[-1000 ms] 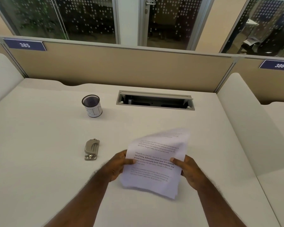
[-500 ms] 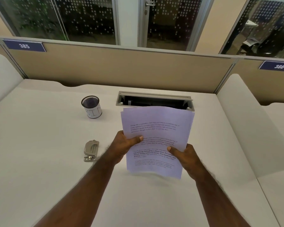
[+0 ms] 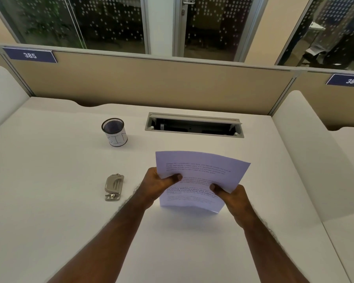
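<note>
A thin stack of printed white sheets (image 3: 200, 170) stands nearly upright above the white desk (image 3: 49, 201), its lower edge just over the surface. My left hand (image 3: 157, 184) grips the stack's left edge, thumb across the text. My right hand (image 3: 231, 196) grips the lower right side, thumb on the front. The fingers behind the paper are hidden. A grey metal hole punch (image 3: 113, 187) lies on the desk to the left of my left hand. A black mesh cup with a white label (image 3: 114, 132) stands farther back on the left.
An open cable tray slot (image 3: 194, 125) is set into the desk behind the paper. A beige partition (image 3: 151, 84) closes the back. White side dividers (image 3: 307, 152) flank the desk on the left and right.
The sheets were swung up from a tilted, blurred pose to upright, then lowered toward the desk. Both hands kept their grip throughout.
</note>
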Demonstrator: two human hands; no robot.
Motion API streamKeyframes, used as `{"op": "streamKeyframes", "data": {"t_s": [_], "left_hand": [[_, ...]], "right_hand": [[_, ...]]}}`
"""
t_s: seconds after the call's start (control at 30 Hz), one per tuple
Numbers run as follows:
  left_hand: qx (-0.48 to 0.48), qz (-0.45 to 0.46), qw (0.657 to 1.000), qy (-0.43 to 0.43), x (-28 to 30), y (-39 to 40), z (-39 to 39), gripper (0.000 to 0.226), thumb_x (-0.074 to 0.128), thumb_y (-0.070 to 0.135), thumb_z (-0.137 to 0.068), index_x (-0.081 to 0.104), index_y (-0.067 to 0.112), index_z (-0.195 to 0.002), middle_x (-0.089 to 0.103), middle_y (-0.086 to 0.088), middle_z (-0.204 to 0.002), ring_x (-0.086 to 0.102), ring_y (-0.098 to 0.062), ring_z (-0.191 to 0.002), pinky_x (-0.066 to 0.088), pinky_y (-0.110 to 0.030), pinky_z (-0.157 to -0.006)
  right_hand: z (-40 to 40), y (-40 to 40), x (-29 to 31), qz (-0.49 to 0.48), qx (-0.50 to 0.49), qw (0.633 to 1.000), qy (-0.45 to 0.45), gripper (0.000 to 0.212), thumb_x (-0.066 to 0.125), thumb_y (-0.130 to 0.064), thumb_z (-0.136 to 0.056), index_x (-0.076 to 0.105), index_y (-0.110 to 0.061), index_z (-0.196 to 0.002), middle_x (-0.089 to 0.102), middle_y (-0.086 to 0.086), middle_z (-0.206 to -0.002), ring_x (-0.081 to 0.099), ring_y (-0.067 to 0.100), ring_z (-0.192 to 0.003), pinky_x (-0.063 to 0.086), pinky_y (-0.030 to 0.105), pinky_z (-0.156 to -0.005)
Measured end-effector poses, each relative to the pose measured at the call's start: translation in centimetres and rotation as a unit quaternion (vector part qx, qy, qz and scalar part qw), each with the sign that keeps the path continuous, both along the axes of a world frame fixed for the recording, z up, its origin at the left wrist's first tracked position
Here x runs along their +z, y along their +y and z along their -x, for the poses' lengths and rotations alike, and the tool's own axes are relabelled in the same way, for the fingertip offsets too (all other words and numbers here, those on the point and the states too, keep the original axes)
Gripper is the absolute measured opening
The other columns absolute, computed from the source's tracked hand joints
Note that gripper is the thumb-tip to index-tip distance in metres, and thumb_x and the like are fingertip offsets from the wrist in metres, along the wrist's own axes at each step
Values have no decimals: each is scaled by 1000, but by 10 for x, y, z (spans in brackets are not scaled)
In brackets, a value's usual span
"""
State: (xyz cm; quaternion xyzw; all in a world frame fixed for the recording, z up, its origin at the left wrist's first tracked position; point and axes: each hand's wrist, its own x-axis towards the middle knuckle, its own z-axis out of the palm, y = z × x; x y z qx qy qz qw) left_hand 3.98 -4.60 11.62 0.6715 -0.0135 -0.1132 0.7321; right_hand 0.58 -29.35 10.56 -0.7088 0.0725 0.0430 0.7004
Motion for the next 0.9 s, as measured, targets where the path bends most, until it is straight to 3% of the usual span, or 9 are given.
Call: {"op": "streamKeyframes", "data": {"t_s": [0.2, 0.3, 0.37, 0.43, 0.47, 0.57, 0.67, 0.83, 0.9], "left_hand": [[5, -2, 1000, -4, 0, -4, -2, 33, 78, 16, -81, 71, 17, -113, 75, -7, -111, 71, -26, -102, 58, -40, -88], [19, -25, 1000, 4, -2, -7, 0, 29, 75, 20, -83, 72, 17, -111, 77, -4, -107, 72, -26, -99, 60, -39, -86], [47, -18, 999, 21, 0, -8, -2, 24, 76, 24, -82, 74, 17, -105, 78, -5, -102, 73, -29, -95, 61, -43, -82], [90, 55, 994, 43, 0, -7, -5, 24, 77, 21, -81, 74, 13, -103, 78, -10, -102, 73, -34, -95, 62, -45, -79], [112, 108, 986, 56, 0, -7, -6, 25, 77, 18, -81, 74, 12, -105, 77, -11, -104, 73, -33, -96, 62, -43, -77], [145, 236, 956, 95, -6, -12, -5, 38, 73, 11, -82, 67, 14, -118, 75, -10, -113, 73, -28, -101, 61, -36, -74], [134, 259, 949, 123, -21, -18, 2, 42, 69, 7, -85, 62, 18, -125, 74, -7, -116, 72, -26, -104, 61, -36, -74], [187, 224, 940, 178, -26, 14, -9, 24, 62, 4, -89, 65, 7, -113, 79, -6, -96, 76, -20, -82, 61, -32, -61], [171, 177, 955, 168, -21, 35, -18, 23, 60, 9, -91, 65, 10, -113, 79, -3, -92, 75, -20, -81, 60, -33, -62]], "right_hand": [[-4, 0, -4, -16, 1, 1000, -4, 25, 78, -21, -79, 75, -28, -103, 78, 1, -105, 72, 23, -99, 59, 34, -85], [-2, -1, -9, 10, -20, 1000, 9, 26, 78, -32, -76, 74, -31, -102, 78, -4, -105, 71, 23, -103, 58, 28, -83], [-2, -4, -13, 52, -56, 997, 13, 50, 78, -40, -74, 64, -35, -122, 70, -10, -123, 65, 15, -115, 54, 24, -89], [3, -8, -22, 42, -135, 988, 66, 79, 77, -36, -79, 37, -31, -147, 47, -6, -149, 47, 16, -134, 42, 33, -102], [8, -8, -26, 6, -154, 982, 105, 83, 76, -34, -80, 31, -32, -149, 40, -3, -153, 43, 20, -137, 39, 38, -104], [21, -3, -42, -144, -71, 970, 184, 57, 68, -39, -80, 50, -35, -134, 62, -1, -136, 58, 25, -123, 51, 45, -91], [25, 5, -45, -270, -50, 943, 189, 44, 65, -22, -83, 59, -25, -126, 74, 6, -118, 70, 25, -105, 61, 43, -77], [14, -14, -36, -155, -64, 976, 138, 33, 65, -10, -86, 65, -20, -117, 76, 1, -112, 72, 20, -99, 59, 38, -74], [10, -26, -29, -114, -57, 984, 121, 28, 66, -8, -86, 67, -15, -113, 76, 5, -111, 74, 19, -95, 61, 34, -70]]}}
